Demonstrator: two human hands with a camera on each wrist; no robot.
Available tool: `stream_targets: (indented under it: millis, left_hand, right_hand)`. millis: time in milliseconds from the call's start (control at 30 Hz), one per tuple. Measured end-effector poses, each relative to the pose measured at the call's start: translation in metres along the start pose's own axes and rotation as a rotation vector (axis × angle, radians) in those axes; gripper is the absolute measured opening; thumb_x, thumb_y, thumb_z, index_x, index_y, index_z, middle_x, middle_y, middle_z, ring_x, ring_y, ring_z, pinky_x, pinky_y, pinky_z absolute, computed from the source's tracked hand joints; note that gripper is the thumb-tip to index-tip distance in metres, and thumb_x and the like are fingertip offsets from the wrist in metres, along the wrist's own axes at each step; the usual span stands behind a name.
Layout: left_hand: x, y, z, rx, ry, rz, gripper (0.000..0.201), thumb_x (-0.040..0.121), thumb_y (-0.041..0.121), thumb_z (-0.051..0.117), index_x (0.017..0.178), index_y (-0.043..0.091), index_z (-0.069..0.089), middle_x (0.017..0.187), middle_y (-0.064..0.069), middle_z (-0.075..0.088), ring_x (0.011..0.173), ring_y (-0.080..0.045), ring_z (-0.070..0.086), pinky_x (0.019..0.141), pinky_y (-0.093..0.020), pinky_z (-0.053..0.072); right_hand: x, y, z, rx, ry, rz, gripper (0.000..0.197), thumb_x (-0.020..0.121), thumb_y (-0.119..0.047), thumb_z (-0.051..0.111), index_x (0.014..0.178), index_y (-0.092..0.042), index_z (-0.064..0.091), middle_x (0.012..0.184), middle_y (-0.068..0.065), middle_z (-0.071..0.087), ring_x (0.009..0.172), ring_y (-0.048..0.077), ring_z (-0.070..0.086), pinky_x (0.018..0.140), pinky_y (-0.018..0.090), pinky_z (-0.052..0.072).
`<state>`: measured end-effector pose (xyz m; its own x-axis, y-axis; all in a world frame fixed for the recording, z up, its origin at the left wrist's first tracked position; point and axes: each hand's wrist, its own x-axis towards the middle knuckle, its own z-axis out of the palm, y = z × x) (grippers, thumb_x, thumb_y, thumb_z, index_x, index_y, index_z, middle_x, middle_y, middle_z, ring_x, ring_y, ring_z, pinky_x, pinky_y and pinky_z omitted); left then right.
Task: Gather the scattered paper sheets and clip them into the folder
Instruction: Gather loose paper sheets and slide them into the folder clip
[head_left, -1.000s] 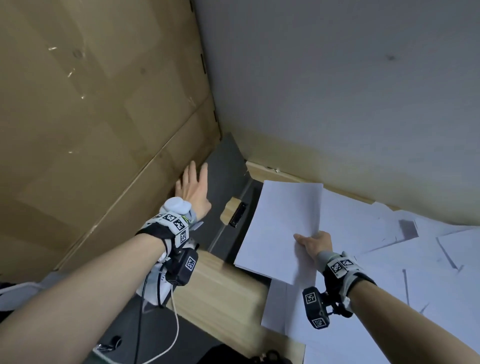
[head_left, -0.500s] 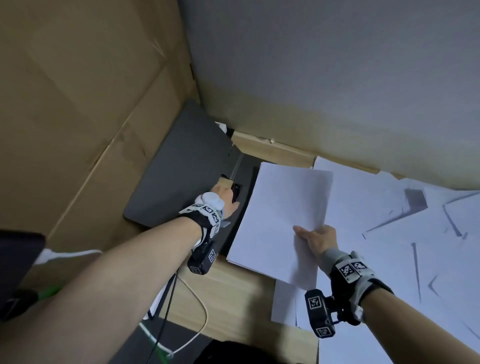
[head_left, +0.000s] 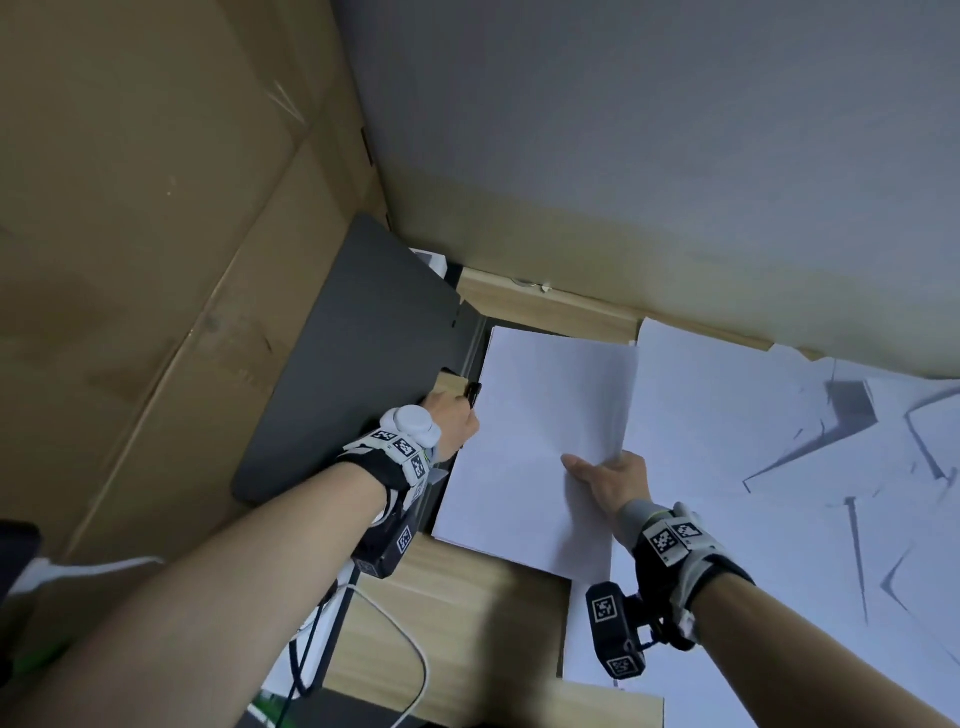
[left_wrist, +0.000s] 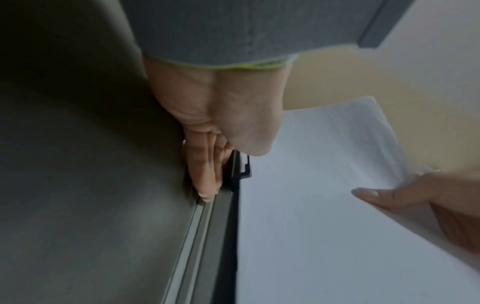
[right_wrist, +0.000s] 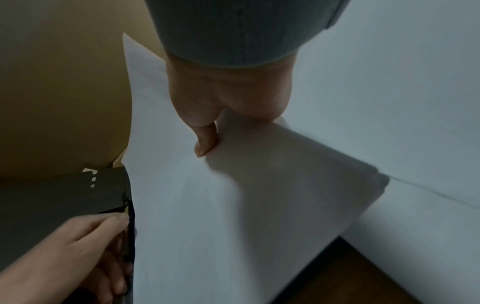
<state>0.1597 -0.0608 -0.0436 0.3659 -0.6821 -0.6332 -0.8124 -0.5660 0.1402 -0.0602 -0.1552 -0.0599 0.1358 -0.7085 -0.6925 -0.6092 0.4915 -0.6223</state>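
Head view: compared with a second ago, the left hand (head_left: 451, 423) is now pressing the folder (head_left: 363, 358) clip (head_left: 474, 391) instead of the cover. Left-wrist view: curled fingers (left_wrist: 205, 174) are gripping the clip. Right-wrist view: the right hand (right_wrist: 228, 98) is pinching the paper stack (right_wrist: 207, 216), sliding its edge toward the spine; clipping seems imminent.
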Motion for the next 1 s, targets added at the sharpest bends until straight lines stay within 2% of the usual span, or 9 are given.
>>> stream_targets:
  millis: [67,200,300,400,533,567,667,833,1000]
  left_hand:
    - [0.003,-0.003,0.000,-0.002,0.022,0.013,0.036,0.095,0.012,0.041,0.060,0.011,0.035,0.059,-0.004,0.037,0.051,-0.017,0.031,0.050,-0.025,0.026]
    - [0.004,-0.001,0.004,-0.049,0.041,-0.006,0.039,0.094,0.013,0.041,0.057,0.011,0.029,0.055,-0.003,0.035,0.048,-0.017,0.030,0.048,-0.025,0.025]
    - [0.007,0.002,0.007,-0.014,0.048,-0.036,0.045,0.099,0.031,0.041,0.059,0.011,0.034,0.061,-0.005,0.042,0.063,-0.023,0.046,0.059,-0.028,0.037]
    - [0.008,0.009,0.002,-0.017,0.027,-0.058,0.046,0.099,0.036,0.042,0.061,0.011,0.037,0.063,-0.003,0.041,0.070,-0.023,0.050,0.065,-0.028,0.039]
    - [0.006,0.011,-0.005,0.043,0.023,-0.055,0.045,0.099,0.023,0.044,0.059,0.019,0.025,0.061,0.003,0.026,0.052,-0.010,0.027,0.051,-0.019,0.024]
    - [0.002,0.019,-0.007,0.097,0.065,-0.033,0.041,0.097,0.021,0.046,0.061,0.018,0.027,0.061,0.003,0.029,0.052,-0.010,0.028,0.054,-0.020,0.028]
    - [-0.016,0.064,-0.014,0.141,0.127,0.087,0.009,0.093,0.016,0.042,0.091,0.008,0.044,0.079,-0.008,0.057,0.068,-0.027,0.052,0.064,-0.033,0.042]
    - [-0.035,0.160,0.011,-0.111,0.041,0.358,0.026,0.092,0.022,0.048,0.115,0.012,0.052,0.114,-0.006,0.062,0.097,-0.027,0.058,0.078,-0.033,0.045]
    - [-0.025,0.241,0.064,-0.101,-0.063,0.337,0.063,0.079,0.039,0.065,0.132,0.012,0.043,0.132,-0.007,0.045,0.119,-0.028,0.046,0.095,-0.041,0.044]
  right_hand:
    - [0.002,-0.002,0.008,-0.028,0.009,-0.002,0.042,0.070,-0.025,0.087,0.073,0.007,0.061,0.075,0.020,0.065,0.064,0.029,0.062,0.068,0.043,0.057]
    - [0.007,0.000,0.012,-0.033,0.014,0.010,0.053,0.069,-0.023,0.087,0.092,0.018,0.063,0.091,0.030,0.070,0.068,0.030,0.064,0.074,0.052,0.059]
    - [0.006,-0.003,0.006,-0.037,-0.040,0.031,0.028,0.072,-0.016,0.084,0.082,0.000,0.063,0.086,0.019,0.069,0.074,0.032,0.067,0.074,0.046,0.060]
    - [-0.001,-0.007,-0.019,0.002,-0.087,-0.021,0.017,0.078,-0.005,0.078,0.089,-0.003,0.065,0.078,0.010,0.067,0.070,0.027,0.065,0.057,0.030,0.055]
    - [-0.005,0.003,-0.076,-0.006,-0.057,-0.080,0.016,0.081,0.003,0.071,0.077,-0.013,0.067,0.077,0.009,0.070,0.066,0.025,0.065,0.057,0.025,0.047]
    - [-0.008,0.011,-0.096,-0.027,-0.028,-0.094,0.017,0.080,0.003,0.071,0.076,-0.013,0.067,0.078,0.010,0.071,0.065,0.024,0.064,0.058,0.026,0.045]
    - [-0.017,0.040,-0.157,-0.085,0.068,-0.085,0.015,0.079,0.005,0.070,0.081,-0.010,0.068,0.077,0.009,0.070,0.061,0.022,0.063,0.057,0.026,0.045]
    - [-0.033,0.095,-0.232,-0.176,0.188,-0.030,0.015,0.074,-0.003,0.075,0.072,-0.016,0.070,0.069,0.006,0.069,0.062,0.021,0.060,0.059,0.029,0.048]
    - [-0.018,0.137,-0.277,-0.317,0.119,-0.013,0.020,0.067,-0.012,0.078,0.086,-0.018,0.076,0.086,0.001,0.076,0.079,0.020,0.068,0.072,0.032,0.054]
